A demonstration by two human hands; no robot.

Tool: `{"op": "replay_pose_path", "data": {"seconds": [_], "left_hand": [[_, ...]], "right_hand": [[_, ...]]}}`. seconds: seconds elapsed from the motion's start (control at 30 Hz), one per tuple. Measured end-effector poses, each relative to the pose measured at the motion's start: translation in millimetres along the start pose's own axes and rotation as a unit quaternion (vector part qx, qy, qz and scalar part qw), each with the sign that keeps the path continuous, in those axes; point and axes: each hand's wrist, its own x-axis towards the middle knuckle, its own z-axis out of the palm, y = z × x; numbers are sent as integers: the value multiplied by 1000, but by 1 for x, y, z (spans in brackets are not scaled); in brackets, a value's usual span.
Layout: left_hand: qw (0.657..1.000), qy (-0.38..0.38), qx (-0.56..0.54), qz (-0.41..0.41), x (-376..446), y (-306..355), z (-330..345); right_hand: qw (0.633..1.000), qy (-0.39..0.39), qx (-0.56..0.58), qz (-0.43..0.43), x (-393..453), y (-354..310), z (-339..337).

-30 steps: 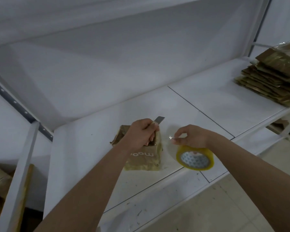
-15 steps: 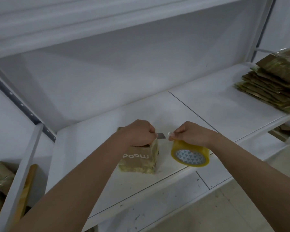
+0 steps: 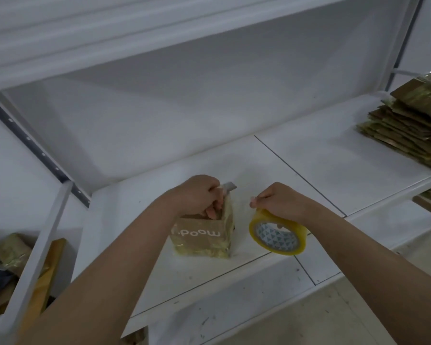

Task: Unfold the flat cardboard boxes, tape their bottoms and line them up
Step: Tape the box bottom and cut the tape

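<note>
Matt brown cardboard box – glossy tape roll – smooth white shelf

We see a white shelf unit with a white back panel, a perforated grey upright, and pale floor below, dimly lit.

You're getting one view only, the head camera, so nothing is shared with a second view. It's looking forward and down from your head onto the white shelf, close in. Your forearms are entering from the bottom edge, with your left hand and right hand sitting near frame centre. Wide-angle lens is bending the shelf edges. The upper shelf underside is filling the top, floor showing bottom right.
</note>
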Motion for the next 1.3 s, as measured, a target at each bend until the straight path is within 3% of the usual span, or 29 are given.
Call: {"op": "replay_pose_path", "data": {"seconds": [0.17, 0.37, 0.57, 0.7, 0.87, 1.0, 1.1, 1.2, 1.23, 1.3], "left_hand": [[982, 186, 6, -41, 15, 8, 42], [960, 257, 102, -50, 15, 0, 69], [964, 224, 137, -30, 16, 1, 63], [984, 130, 106, 62, 5, -16, 41], [984, 16, 80, 160, -14, -49, 10], [987, 5, 28, 161, -19, -65, 15], [984, 80, -106, 118, -23, -67, 18], [940, 269, -197, 73, -20, -53, 18], [929, 297, -212, 59, -18, -46, 19], [936, 283, -204, 53, -13, -34, 22]], "right_hand": [[999, -14, 29, 13, 4, 7, 3], [998, -22, -27, 47, 7, 24, 0], [999, 13, 14, 26, 11, 23, -7], [999, 36, 12, 8, 12, 11, -6], [999, 2, 39, -25, 11, -3, -4], [997, -22, 62, -37, 10, -17, 3], [997, -27, 50, -49, 6, -24, 2], [997, -19, 39, -59, 2, -31, -3], [997, -17, 41, -65, 1, -34, -4], [995, -12, 48, -84, 0, -40, -6]]}}
